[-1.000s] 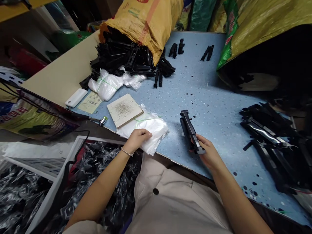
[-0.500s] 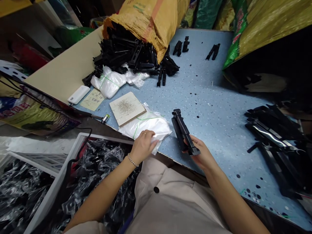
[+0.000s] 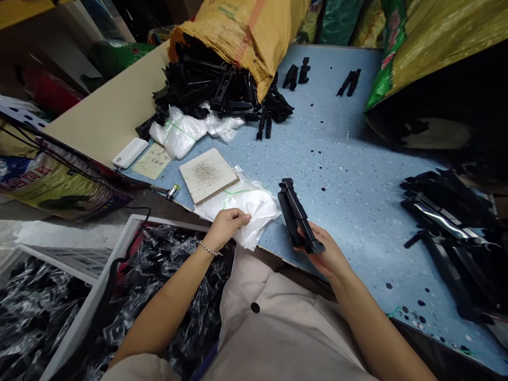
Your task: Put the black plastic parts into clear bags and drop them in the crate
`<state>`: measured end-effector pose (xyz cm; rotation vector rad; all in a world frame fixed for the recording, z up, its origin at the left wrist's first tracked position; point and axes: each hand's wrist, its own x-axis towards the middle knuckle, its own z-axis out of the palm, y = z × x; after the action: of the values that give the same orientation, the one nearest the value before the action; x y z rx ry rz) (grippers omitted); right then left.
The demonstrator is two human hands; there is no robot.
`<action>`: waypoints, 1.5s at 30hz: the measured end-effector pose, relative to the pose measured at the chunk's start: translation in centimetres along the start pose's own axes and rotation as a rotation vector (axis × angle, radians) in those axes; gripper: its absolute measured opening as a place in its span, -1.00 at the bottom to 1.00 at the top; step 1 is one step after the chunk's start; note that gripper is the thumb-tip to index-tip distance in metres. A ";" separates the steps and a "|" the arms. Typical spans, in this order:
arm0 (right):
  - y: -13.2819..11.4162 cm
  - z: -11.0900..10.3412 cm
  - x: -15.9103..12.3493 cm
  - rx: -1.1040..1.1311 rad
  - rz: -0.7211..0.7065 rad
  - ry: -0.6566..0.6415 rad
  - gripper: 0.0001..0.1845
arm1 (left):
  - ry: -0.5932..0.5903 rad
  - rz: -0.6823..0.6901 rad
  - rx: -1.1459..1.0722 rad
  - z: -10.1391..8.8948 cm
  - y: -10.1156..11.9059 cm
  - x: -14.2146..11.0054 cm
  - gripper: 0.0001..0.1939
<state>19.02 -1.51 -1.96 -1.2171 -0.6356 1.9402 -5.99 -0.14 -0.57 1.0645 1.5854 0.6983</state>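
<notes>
My left hand (image 3: 229, 226) is closed in a pinch at the near edge of a stack of clear plastic bags (image 3: 257, 206), bound with green string. Just how many bags lie between thumb and finger I cannot see. On the stack's far left part rests a flat square board (image 3: 207, 175) with brown specks. My right hand (image 3: 326, 251) is wrapped round the lower end of a long black plastic folding part (image 3: 299, 217), holding it tilted above the blue tabletop (image 3: 349, 201). The fingers behind the part are partly hidden.
Black parts (image 3: 222, 90) spill from a yellow woven sack (image 3: 246, 32) at the back. More black parts (image 3: 448, 238) lie at the right. A second bag bundle (image 3: 180, 132), a white device (image 3: 130, 153) and a note (image 3: 151, 162) sit left. Below stands a crate (image 3: 111, 264) of bagged parts.
My left hand has drawn slightly left and turned, its thumb and finger now pinching at the bags' edge. My right hand holds the black part almost unmoved.
</notes>
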 end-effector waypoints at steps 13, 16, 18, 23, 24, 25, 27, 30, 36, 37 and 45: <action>-0.2 6.0 3.7 0.396 -0.041 -0.241 -0.67 | 0.021 0.114 0.215 0.7 -0.3 0.4 -0.76; 0.1 6.6 5.1 0.328 -0.065 -0.205 -0.66 | 0.061 0.163 0.248 0.1 -0.4 0.2 -0.78; 0.4 6.5 5.3 0.303 -0.068 -0.185 -0.66 | 0.117 0.198 0.254 -0.5 -0.4 -0.2 -0.79; 0.5 6.6 5.1 0.246 -0.093 -0.167 -0.62 | 0.316 0.526 0.646 -1.7 0.6 -2.2 -0.80; 0.5 6.8 5.1 0.233 -0.093 -0.164 -0.61 | 0.327 0.570 0.799 -1.8 0.9 -2.6 -0.75; 0.5 6.9 5.1 0.220 -0.092 -0.161 -0.61 | 0.328 0.583 0.928 -1.9 1.1 -2.9 -0.72; 0.3 6.7 4.8 0.200 -0.099 -0.149 -0.61 | 0.305 0.567 1.049 -1.9 1.5 -3.1 -0.65; 0.2 5.3 2.9 0.219 -0.062 -0.184 -0.63 | 0.217 0.553 0.930 -1.8 1.7 -2.7 -0.53; 2.7 1.8 -1.5 0.386 0.503 -0.671 -0.50 | 0.019 0.480 0.528 -2.0 1.3 -1.1 -0.43; 3.2 1.7 -1.4 0.428 0.575 -0.677 -0.49 | 0.011 0.501 0.512 -2.1 1.1 -1.1 -0.41; 3.3 2.0 -0.2 0.572 0.490 -0.479 -0.58 | 0.233 0.546 0.991 -2.5 -0.3 -2.4 -0.60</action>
<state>16.18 -3.74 -3.44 -0.5739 0.0322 2.6125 -8.36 -2.21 0.88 2.2633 1.8960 0.3556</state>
